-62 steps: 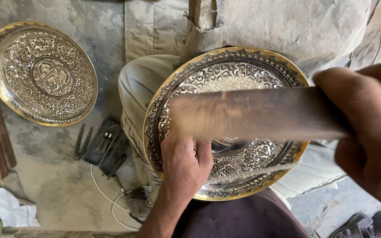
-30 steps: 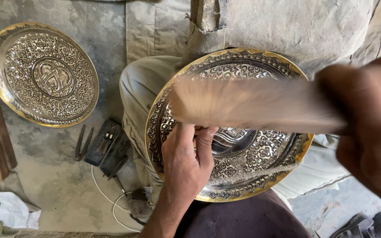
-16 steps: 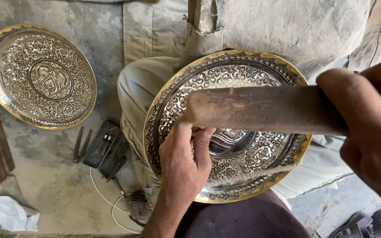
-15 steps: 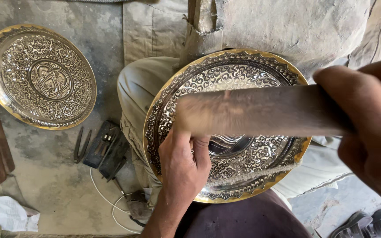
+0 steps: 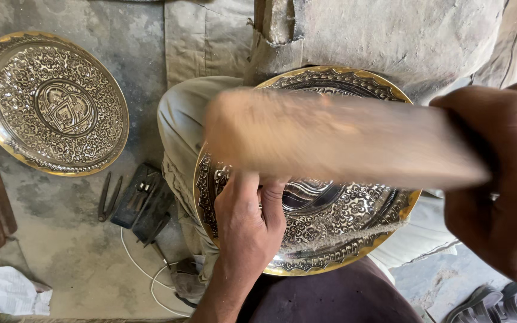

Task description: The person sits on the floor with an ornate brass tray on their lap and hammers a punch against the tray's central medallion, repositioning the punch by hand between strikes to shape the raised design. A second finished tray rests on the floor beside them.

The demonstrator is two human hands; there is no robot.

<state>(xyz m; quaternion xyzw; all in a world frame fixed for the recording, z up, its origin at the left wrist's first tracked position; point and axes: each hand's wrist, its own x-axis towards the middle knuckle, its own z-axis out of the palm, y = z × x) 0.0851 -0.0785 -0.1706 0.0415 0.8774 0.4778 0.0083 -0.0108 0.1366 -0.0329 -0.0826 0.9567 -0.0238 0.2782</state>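
Brass plate (image 5: 342, 239) (engraved) under left hand (image 5: 248, 224)

Large engraved metal tray (image 5: 342, 239), gold-rimmed, resting on the person's lap. Left hand (image 5: 248, 224) lies on the tray's lower left part, fingers (image 5: 242, 185) pressed to the engraving. Right hand (image 5: 501, 179), at the tray's right edge, closed around a wooden mallet (image 5: 336, 140) that runs across above the tray and is motion-blurred. Second engraved tray (image 5: 49, 103) lies flat on the floor, well left of the lap tray. Between the two, nearer the lap tray: small dark tools (image 5: 139, 200) and a white cord (image 5: 145, 272). Crumpled white paper (image 5: 18, 291) far lower left of the lap tray.
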